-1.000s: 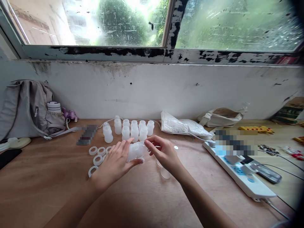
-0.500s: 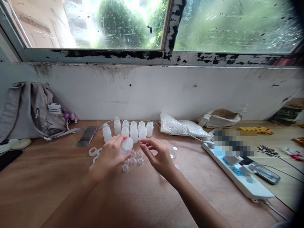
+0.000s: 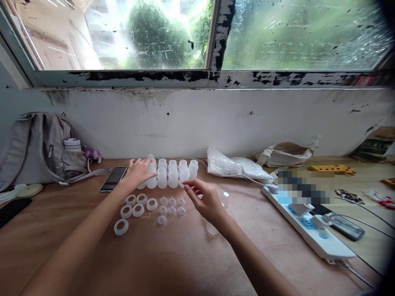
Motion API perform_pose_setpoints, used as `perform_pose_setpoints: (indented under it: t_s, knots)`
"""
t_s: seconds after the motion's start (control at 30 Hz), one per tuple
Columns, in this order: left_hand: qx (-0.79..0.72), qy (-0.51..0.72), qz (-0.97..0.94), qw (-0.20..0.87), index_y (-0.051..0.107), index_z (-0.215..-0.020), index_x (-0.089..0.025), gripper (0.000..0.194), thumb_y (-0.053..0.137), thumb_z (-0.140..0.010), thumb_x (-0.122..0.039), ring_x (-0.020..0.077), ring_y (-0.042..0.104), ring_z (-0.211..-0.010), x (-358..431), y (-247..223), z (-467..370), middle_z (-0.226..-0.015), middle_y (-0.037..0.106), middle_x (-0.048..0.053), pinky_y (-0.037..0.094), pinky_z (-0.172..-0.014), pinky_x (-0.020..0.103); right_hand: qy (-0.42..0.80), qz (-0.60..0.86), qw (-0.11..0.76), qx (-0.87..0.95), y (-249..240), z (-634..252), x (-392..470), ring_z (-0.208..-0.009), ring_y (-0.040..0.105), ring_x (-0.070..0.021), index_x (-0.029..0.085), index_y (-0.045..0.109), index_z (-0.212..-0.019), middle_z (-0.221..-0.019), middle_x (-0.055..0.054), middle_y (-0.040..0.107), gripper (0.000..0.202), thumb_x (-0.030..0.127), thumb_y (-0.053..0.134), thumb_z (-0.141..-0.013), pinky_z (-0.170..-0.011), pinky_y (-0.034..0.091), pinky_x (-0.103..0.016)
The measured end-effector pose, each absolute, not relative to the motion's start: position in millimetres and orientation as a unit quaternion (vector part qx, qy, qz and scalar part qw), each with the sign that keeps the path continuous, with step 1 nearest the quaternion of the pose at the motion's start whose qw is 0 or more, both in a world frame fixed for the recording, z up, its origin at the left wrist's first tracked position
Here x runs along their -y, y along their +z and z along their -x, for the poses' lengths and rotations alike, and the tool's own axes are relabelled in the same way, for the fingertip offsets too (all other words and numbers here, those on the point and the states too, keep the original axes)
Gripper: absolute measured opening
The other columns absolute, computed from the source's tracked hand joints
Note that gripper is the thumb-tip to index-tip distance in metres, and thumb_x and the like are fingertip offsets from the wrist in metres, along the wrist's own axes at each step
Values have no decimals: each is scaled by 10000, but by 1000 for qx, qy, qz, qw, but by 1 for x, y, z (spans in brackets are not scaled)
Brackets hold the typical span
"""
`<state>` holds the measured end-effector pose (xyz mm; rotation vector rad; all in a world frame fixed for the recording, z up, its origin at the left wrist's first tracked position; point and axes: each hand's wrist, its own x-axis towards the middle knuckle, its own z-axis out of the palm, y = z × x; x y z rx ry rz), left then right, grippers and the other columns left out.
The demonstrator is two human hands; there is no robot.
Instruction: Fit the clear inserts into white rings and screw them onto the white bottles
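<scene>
My left hand (image 3: 140, 170) reaches over the left end of a group of frosted white small bottles (image 3: 162, 179), its thumb and fingers spread. The thumb overlaps a bottle (image 3: 151, 181); another bottle is partly hidden under the hand. Nearer me lie several translucent rings (image 3: 138, 210) and, to their right, several clear nipple-shaped pieces (image 3: 171, 211). My right hand (image 3: 205, 201) hovers right of these pieces, fingers loosely bent and apart, with nothing visible in them. Clear round discs (image 3: 212, 228) lie beside and partly behind it.
A phone (image 3: 113, 179) and a grey backpack (image 3: 40, 148) are at the left. White plastic packaging (image 3: 237, 165) and a beige pouch (image 3: 285, 154) lie along the wall. A white power strip (image 3: 308, 226) with plugs and cables runs down the right side.
My left hand has moved away and left from the middle, where it held a bottle, to the bottle group. The rings are uncovered. My right hand has barely moved.
</scene>
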<state>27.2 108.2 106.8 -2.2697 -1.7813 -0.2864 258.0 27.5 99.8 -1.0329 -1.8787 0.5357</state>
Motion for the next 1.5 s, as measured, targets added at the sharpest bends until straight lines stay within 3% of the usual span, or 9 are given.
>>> perform_pose_setpoints:
  t_s: [0.23,0.5,0.77,1.13,1.23,1.37,1.5]
  knots:
    - [614,-109,767,150,493,-1046,-185,434,469,-744,-494,289,446,-1019,-117,89,-22,-1063,563,135,203,-906,464,195,419,440,770,96,-261,-33,-620,561,-134,197,590,-853,-738,-31,622,156,271,456,-825,-551,451,-253]
    - [627,-122,752,162,511,-1069,-172,428,449,-769,-470,288,471,-974,-130,78,-18,-1029,585,138,227,-875,461,175,434,415,780,89,-262,-39,-618,560,-117,185,586,-838,-731,-17,627,145,248,457,-824,-559,443,-228]
    - [622,-125,758,151,464,-1126,-171,429,457,-771,-412,282,477,-986,-133,78,-19,-1015,613,124,133,-925,518,187,447,374,791,82,-258,-41,-616,566,-125,183,573,-855,-688,-17,614,147,248,445,-825,-547,435,-226]
    - [617,-109,765,147,470,-1138,-171,433,454,-771,-398,290,471,-992,-136,78,-17,-1015,606,131,165,-901,560,193,441,352,802,75,-256,-44,-610,559,-122,187,569,-849,-699,-19,613,143,242,440,-822,-533,417,-217]
    - [619,-111,764,143,428,-1190,-163,486,453,-769,-406,305,442,-1039,-136,78,-18,-1097,560,152,181,-895,572,192,442,346,805,72,-255,-44,-607,556,-120,190,566,-872,-716,-19,613,151,244,434,-824,-536,413,-217]
    - [588,-189,766,180,396,-1219,-160,490,454,-780,-369,296,374,-1124,-124,81,-22,-1218,460,155,221,-930,496,190,451,330,807,65,-252,-41,-606,563,-120,194,563,-886,-734,-20,623,162,256,424,-830,-543,409,-217]
    - [505,-247,812,158,461,-1132,-170,335,403,-819,-273,224,464,-1032,-91,74,-23,-1093,545,93,322,-899,369,191,453,287,822,48,-242,-35,-640,580,-130,197,560,-912,-765,-25,638,162,244,436,-819,-569,405,-218]
